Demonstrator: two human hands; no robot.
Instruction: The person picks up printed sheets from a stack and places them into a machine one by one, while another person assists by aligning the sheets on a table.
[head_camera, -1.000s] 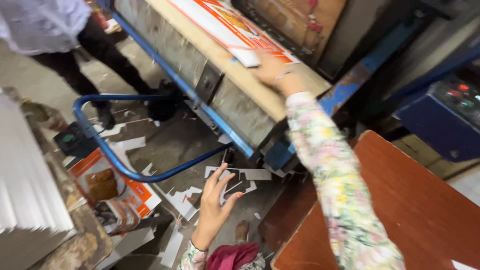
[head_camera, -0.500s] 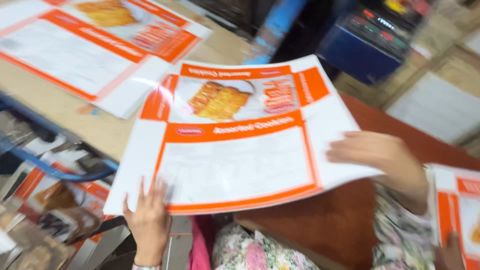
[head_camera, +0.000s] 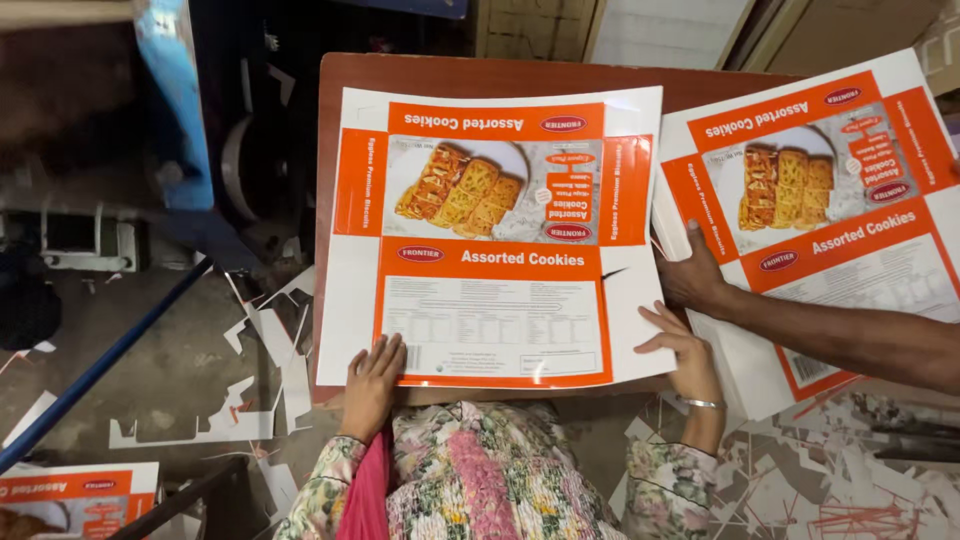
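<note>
A large printed carton sheet (head_camera: 490, 240), orange and white with a picture of biscuits, lies flat on a brown table (head_camera: 430, 72) in front of me. My left hand (head_camera: 372, 385) rests flat on its near left corner, fingers spread. My right hand (head_camera: 680, 345) touches its near right edge, fingers apart, a bangle on the wrist. Neither hand grips anything.
Another person's hand (head_camera: 695, 278) presses on a second, similar sheet (head_camera: 820, 200) to the right. White cardboard offcuts (head_camera: 250, 400) litter the floor at left and lower right. A blue metal frame (head_camera: 170, 110) stands at left. More printed sheets (head_camera: 70, 495) lie at the bottom left.
One second ago my right hand reached to a stack on a blue trolley. Half a second ago both hands carried the sheet. Now it lies flat on the brown table under my hands.
</note>
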